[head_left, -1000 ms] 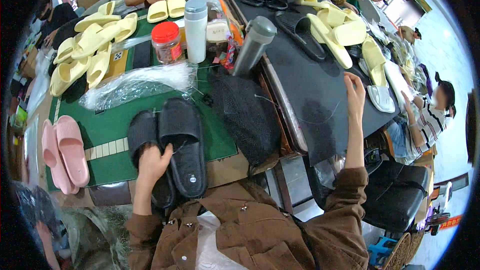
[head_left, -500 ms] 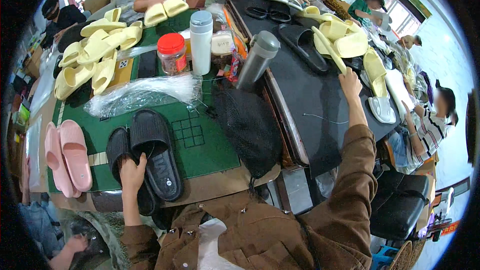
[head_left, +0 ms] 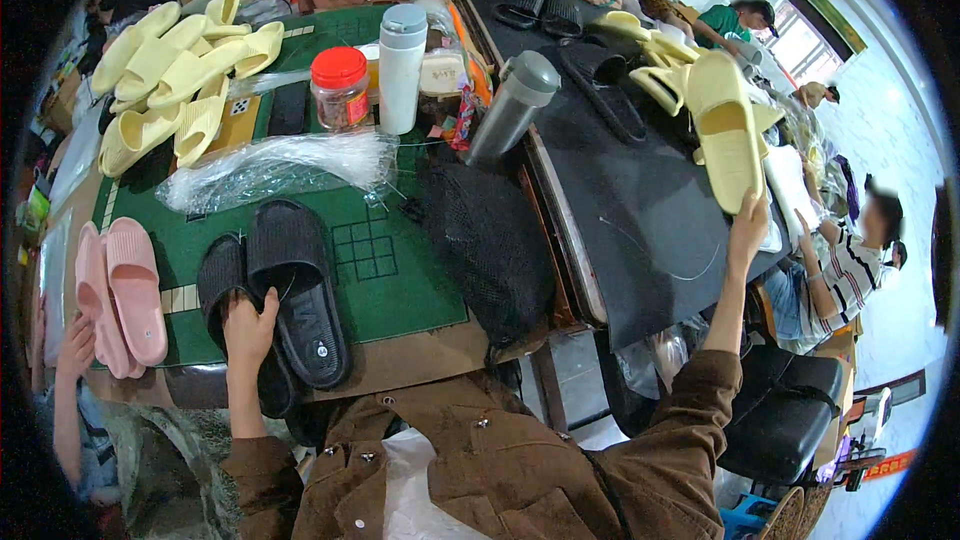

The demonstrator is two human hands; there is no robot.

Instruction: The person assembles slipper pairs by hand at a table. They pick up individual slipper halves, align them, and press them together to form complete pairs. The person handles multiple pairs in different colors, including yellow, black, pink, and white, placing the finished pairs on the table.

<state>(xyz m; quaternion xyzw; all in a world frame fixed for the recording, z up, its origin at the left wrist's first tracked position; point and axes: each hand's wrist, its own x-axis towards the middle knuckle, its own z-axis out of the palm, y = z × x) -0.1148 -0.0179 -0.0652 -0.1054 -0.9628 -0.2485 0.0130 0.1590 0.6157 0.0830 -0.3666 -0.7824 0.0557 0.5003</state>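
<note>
My left hand point(head_left: 250, 330) is grasping the black slippers point(head_left: 288, 255) on the green mat point(head_left: 400, 285); my right hand point(head_left: 748, 227) is pinching a yellow slipper point(head_left: 727, 125) by its near end, over the black table point(head_left: 640, 210); with only that end supported (a slim hold, I'm judging), it could be twisting loose, or its far end could be catching the yellow pile point(head_left: 664, 78).

You've got a decent lane across the black worktop point(head_left: 620, 175), left of your right hand point(head_left: 748, 228). Straight over to your left hand point(head_left: 250, 332), though, the black mesh bag point(head_left: 488, 250) is in the way, grey flask point(head_left: 512, 110) just beyond. Pink slippers point(head_left: 136, 252) crowd the outer side.
</note>
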